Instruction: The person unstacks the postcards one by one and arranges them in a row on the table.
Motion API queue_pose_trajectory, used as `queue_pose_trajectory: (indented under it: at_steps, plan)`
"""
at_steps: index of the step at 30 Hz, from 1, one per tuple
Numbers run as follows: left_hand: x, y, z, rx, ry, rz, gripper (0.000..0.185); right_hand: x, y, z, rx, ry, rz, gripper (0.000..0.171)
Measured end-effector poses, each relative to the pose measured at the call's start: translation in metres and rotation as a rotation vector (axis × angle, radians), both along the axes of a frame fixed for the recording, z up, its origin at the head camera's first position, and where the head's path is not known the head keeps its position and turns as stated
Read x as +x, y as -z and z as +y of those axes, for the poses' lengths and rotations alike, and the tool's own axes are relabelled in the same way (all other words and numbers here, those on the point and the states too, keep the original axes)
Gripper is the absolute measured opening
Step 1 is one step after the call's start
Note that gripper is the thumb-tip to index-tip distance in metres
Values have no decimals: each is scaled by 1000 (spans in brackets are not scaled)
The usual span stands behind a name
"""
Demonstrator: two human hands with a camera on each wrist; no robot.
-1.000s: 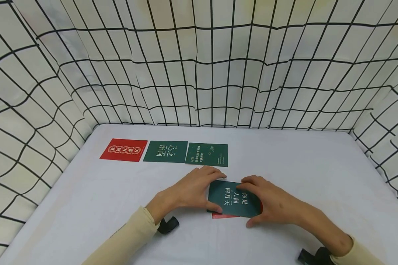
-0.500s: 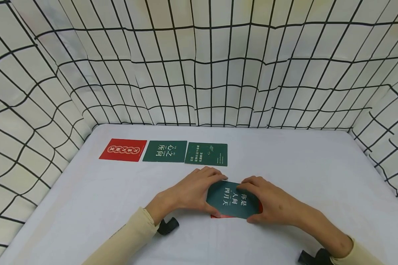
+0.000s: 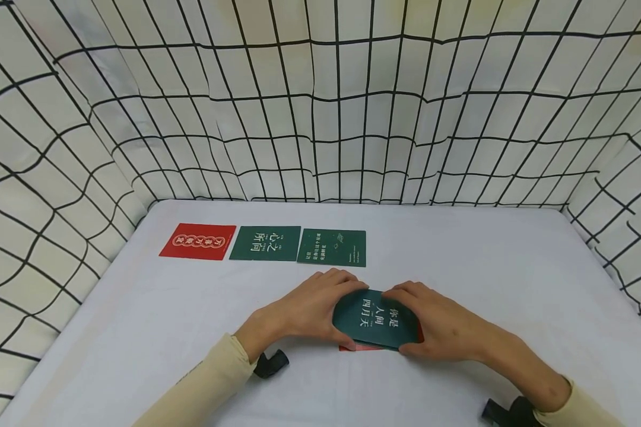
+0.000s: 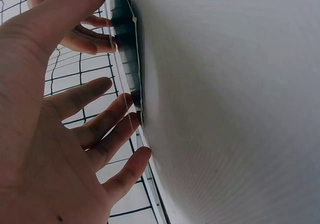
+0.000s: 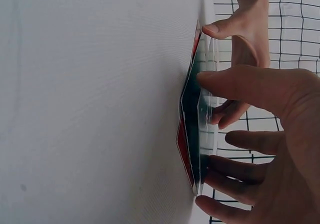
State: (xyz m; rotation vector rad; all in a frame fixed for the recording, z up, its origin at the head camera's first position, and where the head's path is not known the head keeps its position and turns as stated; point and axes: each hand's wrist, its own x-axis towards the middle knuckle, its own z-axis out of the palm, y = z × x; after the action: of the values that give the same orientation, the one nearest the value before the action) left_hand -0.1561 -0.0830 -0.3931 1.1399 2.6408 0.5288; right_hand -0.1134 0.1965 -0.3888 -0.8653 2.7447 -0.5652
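Both hands hold a small stack of cards near the 6 o'clock edge of the surface [image 3: 486,267]. Left hand [image 3: 307,308] pinches the stack's left edge; right hand [image 3: 432,323] grips its right edge. Versus a second ago: top green card [image 3: 375,319] now bowed and lifted off the red card [image 3: 360,346] beneath, apparently being peeled away. Row of three cards [image 3: 264,243] at 11 o'clock unchanged.
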Motion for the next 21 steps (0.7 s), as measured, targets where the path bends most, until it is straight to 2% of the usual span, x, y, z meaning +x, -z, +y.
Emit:
queue_pose_trajectory:
  at_steps: [8,21]
  plan:
    - [-3,-1,2,36,-13,-29,90,-2,-4,2,-15,6,40,82]
    - [-9,-7,6,110,-52,-21,91,-10,-7,11,-31,11,92,79]
